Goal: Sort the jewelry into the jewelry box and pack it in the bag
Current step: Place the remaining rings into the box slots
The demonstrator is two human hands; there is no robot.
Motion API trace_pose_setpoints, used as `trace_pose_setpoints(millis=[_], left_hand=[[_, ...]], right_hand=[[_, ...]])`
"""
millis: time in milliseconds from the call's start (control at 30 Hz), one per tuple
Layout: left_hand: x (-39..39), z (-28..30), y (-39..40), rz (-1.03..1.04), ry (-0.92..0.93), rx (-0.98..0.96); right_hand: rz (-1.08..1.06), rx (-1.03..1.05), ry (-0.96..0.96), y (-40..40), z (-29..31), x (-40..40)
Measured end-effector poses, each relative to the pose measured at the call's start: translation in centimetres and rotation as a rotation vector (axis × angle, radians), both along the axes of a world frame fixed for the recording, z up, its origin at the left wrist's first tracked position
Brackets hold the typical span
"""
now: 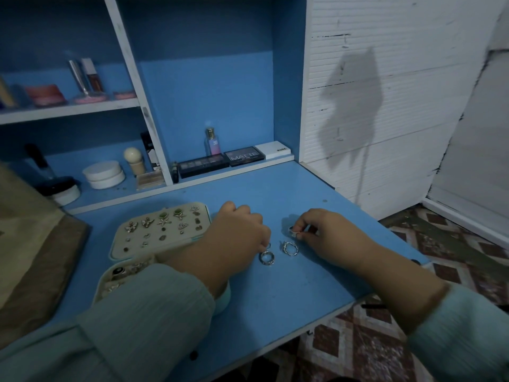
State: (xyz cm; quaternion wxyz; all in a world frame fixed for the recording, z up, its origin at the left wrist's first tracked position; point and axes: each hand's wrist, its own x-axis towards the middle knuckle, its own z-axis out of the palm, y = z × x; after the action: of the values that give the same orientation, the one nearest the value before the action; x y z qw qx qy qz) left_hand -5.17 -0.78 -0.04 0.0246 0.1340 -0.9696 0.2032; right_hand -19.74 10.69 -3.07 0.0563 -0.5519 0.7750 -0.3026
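On the blue desk (275, 285) in front of me, my left hand (237, 230) reaches across the open jewelry box (154, 238), its fingers curled down onto a small ring (268, 246) that they hide almost wholly; I cannot tell whether I am pinching it or only touching it. Just below that hand a silver ring (267, 257) lies flat on the desk, and a second silver ring (290, 248) lies beside it to the right. My right hand (322, 232) pinches another ring (294, 232) between thumb and fingertips, just above the desk. The box sits at the desk's left part, its lid panel studded with earrings (162, 220), its lower tray partly under my left sleeve (143, 312). A brown bag (33, 257) lies at the far left. Makeup palettes (220, 161) and a perfume bottle (212, 142) stand on the shelf behind
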Motion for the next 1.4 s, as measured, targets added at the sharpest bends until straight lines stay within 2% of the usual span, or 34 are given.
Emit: trace_pose_setpoints(millis=[267,367,500,567,767,900,1067,1200,1400], left_hand=[[-0.1,-0.3,-0.2,0.07,0.045,0.02],[0.2,0.3,-0.2,0.133,0.079,0.152],[2.0,1.8,0.1,0.204,0.213,0.556],[3.2,2.4,0.1,0.236,0.29,0.668],[7.9,3.2,-0.2,0.316,0.407,0.76],[11.4,3.3,-0.7,0.389,0.477,0.781],[16.2,3.1,-1.7,0.447,0.502,0.702],[19.3,2.6,-2.7,0.459,0.436,0.564],[21.0,1.8,-3.2,0.391,0.344,0.385]], right_hand=[[-0.027,0.003,-0.035,0.3,0.8,0.2],[-0.041,0.0,-0.11,0.4,1.4,0.6],[-0.004,0.022,-0.283,0.4,2.6,1.9],[0.02,0.021,-0.383,0.3,3.2,2.8],[0.171,-0.055,-0.629,-0.9,4.6,7.0],[0.262,-0.073,-0.694,-2.1,5.2,10.2],[0.304,-0.043,-0.622,-3.7,5.4,13.9],[0.322,0.017,-0.526,-5.2,4.9,16.2],[0.359,0.042,-0.105,-6.5,4.5,18.4]])
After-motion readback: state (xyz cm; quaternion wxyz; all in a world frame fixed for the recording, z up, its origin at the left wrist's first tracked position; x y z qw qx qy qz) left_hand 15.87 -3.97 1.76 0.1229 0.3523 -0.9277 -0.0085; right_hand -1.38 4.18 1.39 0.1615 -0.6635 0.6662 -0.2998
